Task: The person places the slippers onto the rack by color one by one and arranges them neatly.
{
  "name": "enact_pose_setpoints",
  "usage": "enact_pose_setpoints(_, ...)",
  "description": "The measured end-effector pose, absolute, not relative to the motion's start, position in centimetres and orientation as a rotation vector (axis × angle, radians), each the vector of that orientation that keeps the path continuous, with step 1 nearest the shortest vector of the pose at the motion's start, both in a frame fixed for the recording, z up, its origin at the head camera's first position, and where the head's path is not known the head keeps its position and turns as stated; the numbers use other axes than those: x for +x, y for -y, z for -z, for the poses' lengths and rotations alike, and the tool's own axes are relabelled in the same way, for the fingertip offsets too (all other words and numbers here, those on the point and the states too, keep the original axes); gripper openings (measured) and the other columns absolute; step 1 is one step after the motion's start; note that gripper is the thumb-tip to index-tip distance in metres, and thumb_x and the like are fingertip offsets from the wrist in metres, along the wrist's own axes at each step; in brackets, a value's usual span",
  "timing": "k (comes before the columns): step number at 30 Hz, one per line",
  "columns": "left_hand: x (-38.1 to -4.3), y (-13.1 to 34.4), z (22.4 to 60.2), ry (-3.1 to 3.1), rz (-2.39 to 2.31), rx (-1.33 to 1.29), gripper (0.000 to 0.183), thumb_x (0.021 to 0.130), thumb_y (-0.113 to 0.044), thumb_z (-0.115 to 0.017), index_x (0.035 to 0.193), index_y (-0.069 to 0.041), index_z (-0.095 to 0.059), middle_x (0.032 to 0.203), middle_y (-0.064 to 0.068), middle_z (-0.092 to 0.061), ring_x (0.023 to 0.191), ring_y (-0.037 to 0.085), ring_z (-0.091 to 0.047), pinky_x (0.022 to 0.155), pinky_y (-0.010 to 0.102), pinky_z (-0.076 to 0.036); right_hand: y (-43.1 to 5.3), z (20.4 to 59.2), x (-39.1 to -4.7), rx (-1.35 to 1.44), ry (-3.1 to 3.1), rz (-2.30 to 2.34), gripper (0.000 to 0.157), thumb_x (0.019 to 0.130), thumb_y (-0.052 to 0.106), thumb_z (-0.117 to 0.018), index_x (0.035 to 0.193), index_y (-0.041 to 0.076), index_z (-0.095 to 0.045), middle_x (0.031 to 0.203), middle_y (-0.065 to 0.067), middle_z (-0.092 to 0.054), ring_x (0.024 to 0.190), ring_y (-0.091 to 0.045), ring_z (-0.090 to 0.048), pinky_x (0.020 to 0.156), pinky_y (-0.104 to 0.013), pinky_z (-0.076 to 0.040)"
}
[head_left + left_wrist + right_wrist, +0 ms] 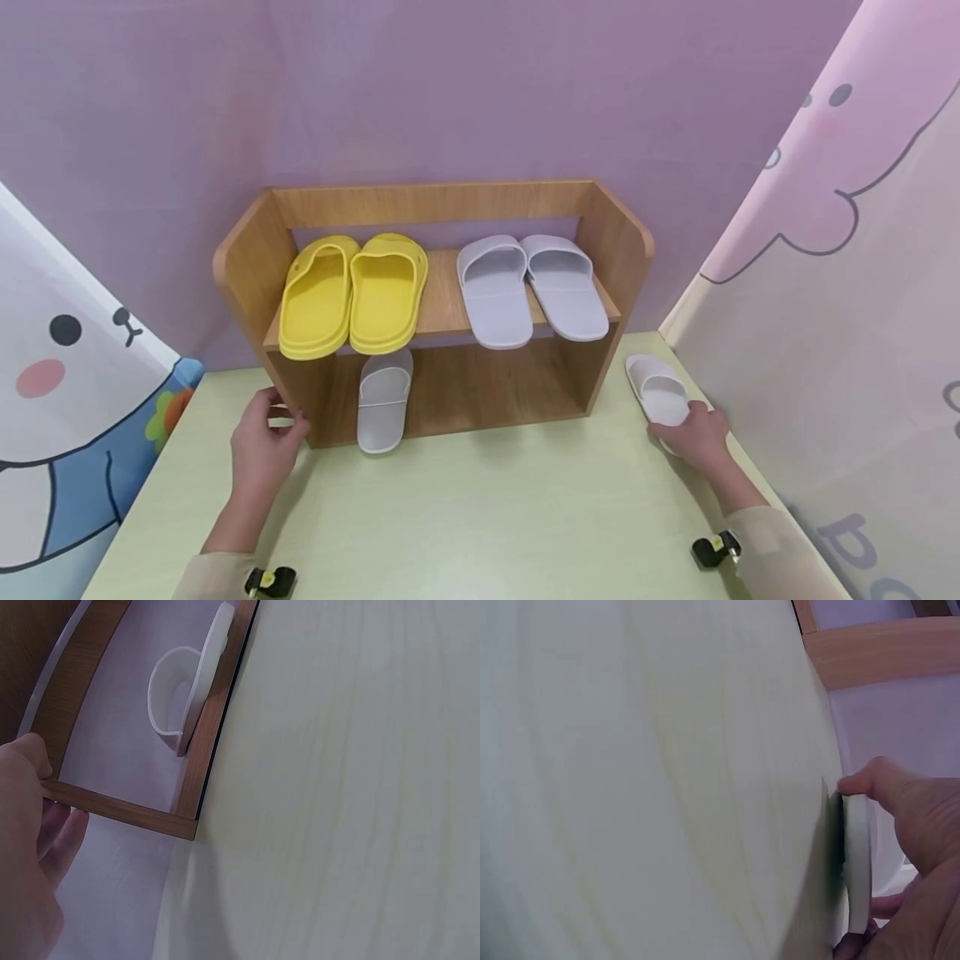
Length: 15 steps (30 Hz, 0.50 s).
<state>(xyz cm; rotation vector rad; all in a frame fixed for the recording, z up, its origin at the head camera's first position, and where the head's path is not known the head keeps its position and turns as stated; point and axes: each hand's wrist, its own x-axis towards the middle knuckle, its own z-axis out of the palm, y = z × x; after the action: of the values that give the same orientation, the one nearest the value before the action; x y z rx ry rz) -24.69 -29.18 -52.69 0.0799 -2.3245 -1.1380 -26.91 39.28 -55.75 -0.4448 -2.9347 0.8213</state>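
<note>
My left hand [264, 437] grips the left side panel of a small wooden shoe rack [465, 204], thumb on the inside and fingers outside. On the lower shelf near that panel lies one pale slide slipper [384, 417]; the left wrist view shows this slipper [187, 694] side-on. To the right of the rack, my right hand [693, 435] pinches the heel end of a matching pale slipper [662, 396]. In the right wrist view the thumb and fingers hold the edge of its sole [859, 862], close over the table.
A pair of yellow clogs [352, 296] stands on the upper shelf at the left. Two lavender slides [532, 292] sit there at the right. The rack stands on a pale tabletop [480, 517], with a purple backdrop [465, 92] behind and printed panels [840, 333] at both sides.
</note>
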Motion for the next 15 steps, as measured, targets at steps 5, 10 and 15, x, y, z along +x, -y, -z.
enact_pose_setpoints(5, -24.7, 29.2, 52.7, 2.32, 1.137, 0.083, 0.04, 0.093, -0.001, -0.079, 0.13, -0.003, -0.064, 0.119, 0.01, -0.07, 0.096, -0.004, -0.062, 0.071, 0.005, -0.053, -38.5, 55.9, -26.9, -0.496, 2.849, -0.873, 0.1, 0.082, 0.036, -0.089, 0.142, -0.027, -0.041, 0.131, -0.048, -0.05, 0.128, -0.062, -0.038, 0.109, -0.074, -0.039)
enact_pose_setpoints(10, -24.7, 29.2, 52.7, 2.322, 1.129, 0.084, 0.04, 0.093, -0.001, -0.079, 0.13, -0.002, -0.064, 0.119, 0.01, -0.07, 0.097, 0.002, -0.064, 0.071, 0.005, -0.053, -38.3, 56.3, -27.0, -0.534, 2.771, -0.927, 0.099, 0.082, 0.031, -0.09, 0.145, -0.027, -0.04, 0.136, -0.049, -0.046, 0.133, -0.063, -0.036, 0.111, -0.075, -0.038)
enact_pose_setpoints(15, -24.8, 29.2, 52.8, 2.318, 1.119, 0.078, 0.04, 0.093, 0.0, -0.079, 0.13, -0.002, -0.064, 0.119, 0.011, -0.071, 0.097, 0.005, -0.065, 0.071, 0.005, -0.052, -37.9, 56.1, -27.0, -0.535, 2.675, -1.021, 0.101, 0.081, 0.027, -0.09, 0.15, -0.024, -0.037, 0.143, -0.048, -0.04, 0.136, -0.06, -0.034, 0.11, -0.073, -0.038)
